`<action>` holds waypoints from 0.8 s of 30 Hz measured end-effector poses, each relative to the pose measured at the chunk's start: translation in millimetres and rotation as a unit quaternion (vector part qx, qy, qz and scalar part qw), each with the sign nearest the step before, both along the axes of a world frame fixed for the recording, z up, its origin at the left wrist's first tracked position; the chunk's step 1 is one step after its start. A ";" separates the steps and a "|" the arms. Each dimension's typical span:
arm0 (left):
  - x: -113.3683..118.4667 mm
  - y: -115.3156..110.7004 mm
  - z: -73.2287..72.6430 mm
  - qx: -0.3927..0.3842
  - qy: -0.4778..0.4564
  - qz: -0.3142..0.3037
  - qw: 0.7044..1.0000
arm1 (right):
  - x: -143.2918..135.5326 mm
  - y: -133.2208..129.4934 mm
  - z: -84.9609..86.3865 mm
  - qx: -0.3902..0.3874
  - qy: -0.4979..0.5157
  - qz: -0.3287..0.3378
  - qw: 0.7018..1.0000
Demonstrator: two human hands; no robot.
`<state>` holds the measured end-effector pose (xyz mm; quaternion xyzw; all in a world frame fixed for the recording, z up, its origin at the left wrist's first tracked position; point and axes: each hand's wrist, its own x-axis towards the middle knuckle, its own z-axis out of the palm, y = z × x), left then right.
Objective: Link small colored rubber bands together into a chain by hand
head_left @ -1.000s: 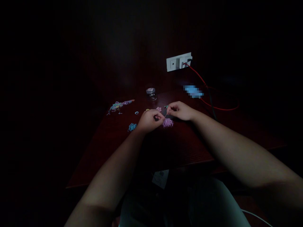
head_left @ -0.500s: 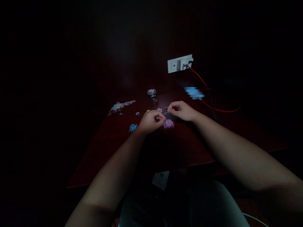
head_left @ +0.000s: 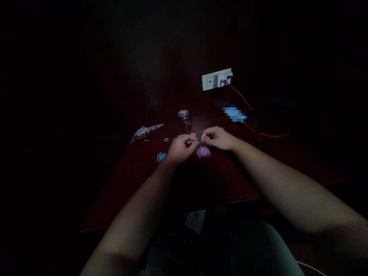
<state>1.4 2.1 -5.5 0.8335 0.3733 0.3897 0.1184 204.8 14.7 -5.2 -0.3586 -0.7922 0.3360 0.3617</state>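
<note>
My left hand (head_left: 183, 147) is closed in a pinch above the table, between a blue pile and a purple pile of small rubber bands. Facing it, my right hand (head_left: 217, 138) is pinched too, fingertips close to the left ones. A thin pale strand, seemingly a small rubber band (head_left: 199, 142), spans the fingertips; its detail is lost in the dark. Just below lies the purple pile (head_left: 203, 152). Pink bands (head_left: 193, 135) show behind my left fingers. Left of that wrist is the blue pile (head_left: 161, 156), and a single light blue band (head_left: 166, 140) lies apart.
A mixed pile of bands (head_left: 145, 131) lies at the table's far left. A clear lidded jar (head_left: 184, 118) stands at the back. A red cable (head_left: 238, 92) runs from the wall socket (head_left: 209, 81) past a blurred blue object (head_left: 235, 114) on the dark red table (head_left: 129, 191).
My right hand has come slightly lower and nearer to my left, so the fingertips now almost meet. The view has shifted a little; the piles lie as before.
</note>
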 end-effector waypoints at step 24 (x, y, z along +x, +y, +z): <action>0.9 -2.4 -1.5 -0.062 0.008 -0.022 0.998 | -1.3 -1.0 0.1 -0.010 0.027 -0.015 0.999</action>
